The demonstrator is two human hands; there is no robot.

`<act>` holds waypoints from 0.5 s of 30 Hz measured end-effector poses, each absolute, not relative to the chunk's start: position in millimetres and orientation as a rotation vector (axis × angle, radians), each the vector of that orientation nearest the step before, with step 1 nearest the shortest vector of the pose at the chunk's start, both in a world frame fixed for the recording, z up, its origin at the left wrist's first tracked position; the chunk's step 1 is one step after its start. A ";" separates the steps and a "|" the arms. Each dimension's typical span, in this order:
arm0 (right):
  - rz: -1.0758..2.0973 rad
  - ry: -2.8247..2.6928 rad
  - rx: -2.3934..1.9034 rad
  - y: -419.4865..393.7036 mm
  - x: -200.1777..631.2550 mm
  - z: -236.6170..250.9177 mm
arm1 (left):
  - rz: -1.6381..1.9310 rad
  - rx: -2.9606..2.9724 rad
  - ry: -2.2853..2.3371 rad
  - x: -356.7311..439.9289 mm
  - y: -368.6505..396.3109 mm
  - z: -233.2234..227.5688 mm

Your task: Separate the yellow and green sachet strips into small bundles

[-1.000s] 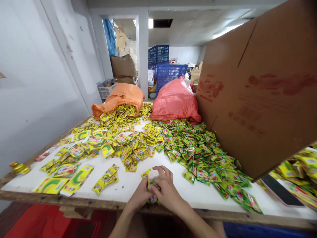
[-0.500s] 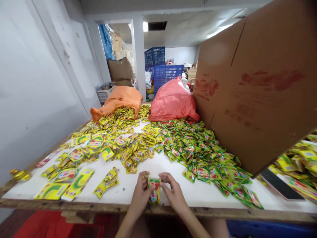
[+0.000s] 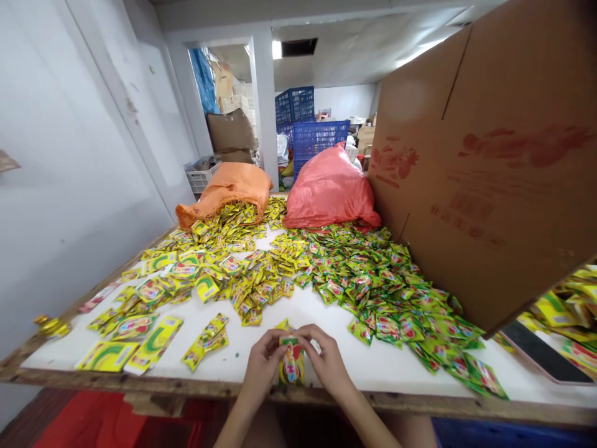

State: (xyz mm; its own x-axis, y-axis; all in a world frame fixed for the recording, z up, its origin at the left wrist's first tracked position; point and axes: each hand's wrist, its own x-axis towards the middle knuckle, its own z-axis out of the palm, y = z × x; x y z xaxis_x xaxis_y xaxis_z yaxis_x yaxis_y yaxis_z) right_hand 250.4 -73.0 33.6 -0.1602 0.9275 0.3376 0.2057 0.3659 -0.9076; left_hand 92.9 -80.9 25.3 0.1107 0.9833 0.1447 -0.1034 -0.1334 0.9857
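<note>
A: What do the hands hold?

B: The left hand and right hand both pinch a small stack of sachets, held upright at the near edge of the white table. Each hand's fingers are pressed against a side of the stack, thumbs toward the person.

A: What lies about them?

B: Touching the stack at its upper left is one loose yellow sachet. To the left lies a short row of yellow sachets; farther left, larger yellow packets. A spread of green sachets reaches from the right toward the red sack; a yellow heap spills from the orange sack. A cardboard box flap overhangs on the right.

A: What could go wrong?

B: Judged from the grip, the stack stands right at the table's wooden edge; uneven pressure from either side could let slick sachets fan out and slide off onto the floor. A dropped sachet could also land among the green spread and mix the two kinds.
</note>
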 end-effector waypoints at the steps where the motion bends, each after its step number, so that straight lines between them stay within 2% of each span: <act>1: 0.890 -1.655 -1.015 -74.5 251.2 35.9 | 1.255 1.342 1.005 92.3 -81.2 26.7; 15: 0.783 -1.694 -1.204 -76.4 246.3 45.4 | 1.248 1.443 1.232 97.2 -80.0 38.0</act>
